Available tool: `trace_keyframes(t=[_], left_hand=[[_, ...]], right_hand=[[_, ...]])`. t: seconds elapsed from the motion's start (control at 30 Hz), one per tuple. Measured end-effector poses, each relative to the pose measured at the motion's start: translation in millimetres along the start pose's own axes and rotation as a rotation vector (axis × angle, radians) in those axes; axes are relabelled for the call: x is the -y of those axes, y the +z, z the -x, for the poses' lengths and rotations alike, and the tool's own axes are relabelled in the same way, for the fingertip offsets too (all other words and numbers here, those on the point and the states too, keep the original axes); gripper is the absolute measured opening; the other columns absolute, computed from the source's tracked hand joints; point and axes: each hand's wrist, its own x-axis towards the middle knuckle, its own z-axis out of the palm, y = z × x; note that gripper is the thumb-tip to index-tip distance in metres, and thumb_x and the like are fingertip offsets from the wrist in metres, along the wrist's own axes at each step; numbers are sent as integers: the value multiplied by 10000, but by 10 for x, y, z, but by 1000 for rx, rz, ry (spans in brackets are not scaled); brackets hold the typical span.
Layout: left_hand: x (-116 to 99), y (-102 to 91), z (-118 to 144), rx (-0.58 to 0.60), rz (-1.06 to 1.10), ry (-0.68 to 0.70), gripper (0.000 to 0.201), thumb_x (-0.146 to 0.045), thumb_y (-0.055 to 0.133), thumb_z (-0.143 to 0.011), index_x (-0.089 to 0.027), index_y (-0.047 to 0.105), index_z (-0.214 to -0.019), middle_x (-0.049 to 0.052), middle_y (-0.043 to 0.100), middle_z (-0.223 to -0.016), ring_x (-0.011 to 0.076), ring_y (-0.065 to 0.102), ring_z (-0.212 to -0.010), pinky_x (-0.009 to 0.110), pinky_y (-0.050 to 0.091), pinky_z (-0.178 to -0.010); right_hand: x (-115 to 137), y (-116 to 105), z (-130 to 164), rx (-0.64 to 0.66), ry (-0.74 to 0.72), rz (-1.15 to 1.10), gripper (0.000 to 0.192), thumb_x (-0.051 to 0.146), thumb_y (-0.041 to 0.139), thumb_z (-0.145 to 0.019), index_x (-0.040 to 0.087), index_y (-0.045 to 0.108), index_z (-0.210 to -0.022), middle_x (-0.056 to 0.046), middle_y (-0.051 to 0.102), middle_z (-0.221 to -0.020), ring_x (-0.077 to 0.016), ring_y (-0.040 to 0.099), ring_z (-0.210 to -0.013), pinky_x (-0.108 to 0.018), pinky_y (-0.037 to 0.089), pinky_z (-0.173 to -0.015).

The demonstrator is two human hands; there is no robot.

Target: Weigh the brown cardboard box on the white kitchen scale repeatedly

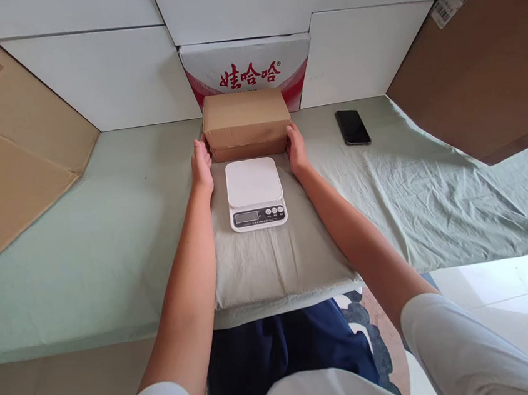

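A closed brown cardboard box (245, 123) rests at the far end of a grey-green pillow (271, 266). My left hand (201, 167) presses against the box's left side and my right hand (296, 150) against its right side, so both grip it between them. Just in front of the box, between my forearms, a white digital kitchen scale (254, 192) lies on the pillow with nothing on its platform.
A black phone (352, 126) lies on the green sheet (108, 239) at the right. Flattened cardboard leans at the left (8, 142) and right (485, 61). A red-and-white printed carton (247, 68) stands behind the box against white boards.
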Motion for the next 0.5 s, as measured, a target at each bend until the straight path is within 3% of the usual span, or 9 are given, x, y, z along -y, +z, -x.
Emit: trace_keyframes(t=[0.13, 0.3, 0.5], left_hand=[[28, 39, -22, 6, -2, 6, 1036, -963, 409, -798, -219, 582, -1498, 148, 494, -1663, 300, 425, -1587, 448, 324, -1319], [62, 52, -50, 1, 29, 24, 1015, -977, 459, -759, -216, 646, -1404, 164, 569, -1597, 306, 461, -1564, 456, 331, -1313], [25, 16, -116, -37, 65, 36, 1033, -1010, 501, -685, -217, 672, -1325, 175, 596, -1561, 336, 467, -1557, 492, 355, -1301]], right_hand=[[91, 78, 61, -14, -36, 10, 547, 634, 513, -861, 310, 611, -1290, 11, 641, -1513, -224, 515, -1505, -432, 372, -1335], [149, 144, 89, -33, -2, 43, 570, 644, 572, -810, 284, 598, -1252, -33, 647, -1484, -283, 505, -1484, -511, 338, -1344], [202, 215, 129, -3, -76, 82, 590, 633, 594, -814, 286, 579, -1291, -25, 645, -1471, -272, 497, -1457, -481, 328, -1346]])
